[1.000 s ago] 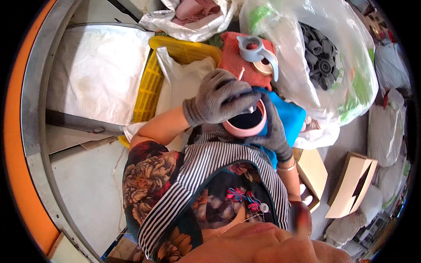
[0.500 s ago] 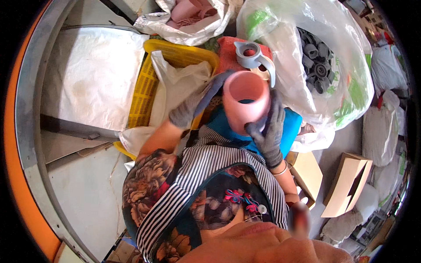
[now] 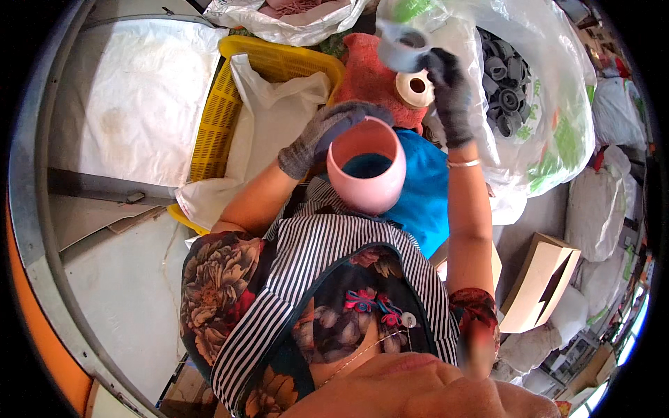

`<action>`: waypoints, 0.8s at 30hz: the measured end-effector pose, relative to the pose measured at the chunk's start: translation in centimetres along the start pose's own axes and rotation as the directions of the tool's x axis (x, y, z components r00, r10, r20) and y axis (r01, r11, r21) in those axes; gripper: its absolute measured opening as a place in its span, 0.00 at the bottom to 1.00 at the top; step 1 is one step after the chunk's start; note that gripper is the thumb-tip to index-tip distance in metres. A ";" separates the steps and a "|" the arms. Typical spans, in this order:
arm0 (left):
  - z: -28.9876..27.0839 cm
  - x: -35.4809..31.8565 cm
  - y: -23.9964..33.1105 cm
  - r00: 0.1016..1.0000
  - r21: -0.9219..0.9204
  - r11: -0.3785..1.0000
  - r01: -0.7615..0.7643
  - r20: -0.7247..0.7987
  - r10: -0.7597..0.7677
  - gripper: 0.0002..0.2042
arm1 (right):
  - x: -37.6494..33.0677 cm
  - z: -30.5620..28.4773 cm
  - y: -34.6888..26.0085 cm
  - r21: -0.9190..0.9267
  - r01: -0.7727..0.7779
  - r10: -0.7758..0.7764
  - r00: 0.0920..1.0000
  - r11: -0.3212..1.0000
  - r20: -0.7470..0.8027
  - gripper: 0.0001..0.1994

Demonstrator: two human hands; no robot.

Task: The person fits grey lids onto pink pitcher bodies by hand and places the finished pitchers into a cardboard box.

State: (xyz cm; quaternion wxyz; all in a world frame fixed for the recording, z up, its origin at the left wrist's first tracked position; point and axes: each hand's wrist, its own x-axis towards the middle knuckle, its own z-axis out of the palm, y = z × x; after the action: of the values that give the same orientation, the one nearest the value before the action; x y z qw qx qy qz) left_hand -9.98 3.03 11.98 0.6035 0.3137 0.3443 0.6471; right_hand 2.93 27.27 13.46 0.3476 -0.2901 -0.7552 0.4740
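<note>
My left hand (image 3: 322, 139), in a grey knit glove, is closed round the far left side of a pink hollow jug body (image 3: 376, 187). The pink body stands tilted over my lap, its wide opening facing up and blue showing through inside. My right hand (image 3: 451, 97), gloved too, grips the handle side of a grey-blue jug collar with a spout (image 3: 401, 47), raised above a red cloth pad (image 3: 366, 76). Just below the collar sits a cream round piece (image 3: 411, 90) with a dark hole. The handle itself is mostly hidden by my right fingers.
At the left stands a yellow basket (image 3: 209, 143) with white sheeting in it. A clear plastic bag (image 3: 557, 132) of dark grey collars (image 3: 512, 101) lies to the right. A white sack (image 3: 300, 31) holds pink pieces at the back. Nearer right is an open cardboard box (image 3: 533, 292).
My right hand has left the pink jug body and taken hold of the grey-blue collar, lifting it off the cream piece. My left hand has brought the body nearer and slightly left.
</note>
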 end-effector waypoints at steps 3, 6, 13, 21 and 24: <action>0.1 1.0 1.9 0.925 0.820 0.470 -0.327 0.176 0.336 0.20 | -2.4 -4.1 -5.6 0.445 -0.149 0.130 0.989 0.883 0.073 0.14; 0.5 2.4 1.2 0.940 0.778 0.528 -0.340 0.266 0.214 0.15 | -5.4 -7.2 -9.5 0.302 -0.398 0.374 0.917 0.866 0.138 0.16; 3.2 2.9 -4.6 0.995 0.384 0.921 -0.065 0.094 0.030 0.22 | -10.8 -9.1 -8.3 0.223 -0.674 0.635 0.739 0.705 0.225 0.21; 5.5 2.5 -2.2 0.983 -0.002 0.984 0.177 -0.048 -0.177 0.33 | -11.8 -9.2 -7.0 0.224 -0.658 0.619 0.752 0.719 0.225 0.19; 6.1 2.5 -1.6 0.988 0.039 0.989 0.141 -0.068 -0.138 0.34 | -11.9 -8.7 -6.8 0.237 -0.649 0.609 0.760 0.723 0.225 0.19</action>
State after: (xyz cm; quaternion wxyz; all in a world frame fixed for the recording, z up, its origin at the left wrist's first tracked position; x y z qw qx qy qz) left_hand -4.29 6.00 14.09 0.6286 0.2809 0.3991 0.6056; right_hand 16.15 19.95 19.43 0.1552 -0.4414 -0.5514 0.6907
